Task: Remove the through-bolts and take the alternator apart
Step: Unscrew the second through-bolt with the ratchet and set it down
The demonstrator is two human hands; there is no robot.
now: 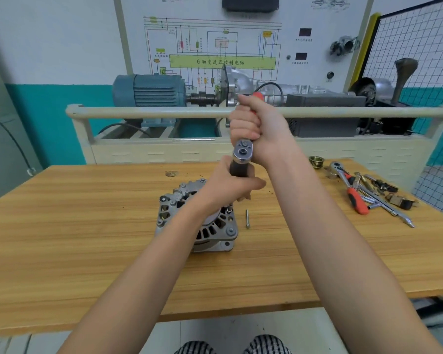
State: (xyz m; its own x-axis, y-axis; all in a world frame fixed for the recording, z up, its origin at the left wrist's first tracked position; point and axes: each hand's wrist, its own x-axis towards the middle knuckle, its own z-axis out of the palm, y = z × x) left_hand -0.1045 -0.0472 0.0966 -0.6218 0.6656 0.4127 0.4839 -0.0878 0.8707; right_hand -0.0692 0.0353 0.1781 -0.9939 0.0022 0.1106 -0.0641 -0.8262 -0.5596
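The alternator (197,221) sits about mid-surface on the wooden surface (87,226), one through-bolt (247,218) already out and lying just beside it on the right. The right hand (260,129) has its grip clenched round the red handle of a ratchet (243,150), while the left hand (228,186) is wrapped round the dark extension under the ratchet head, steadying it over a bolt at the housing's edge.

That alternator looks like cast metal, so probably heavy and stiff, not fragile, but the ribbed housing could slide on the smooth wood under torque. Best hold is likely round the outer rim, away from the vents. The loose bolt is small and could roll.

Off to the right there's a second ratchet (348,186) and bits. The green bar on the wall diagram (223,62) reads 自动变速器控制电脑.
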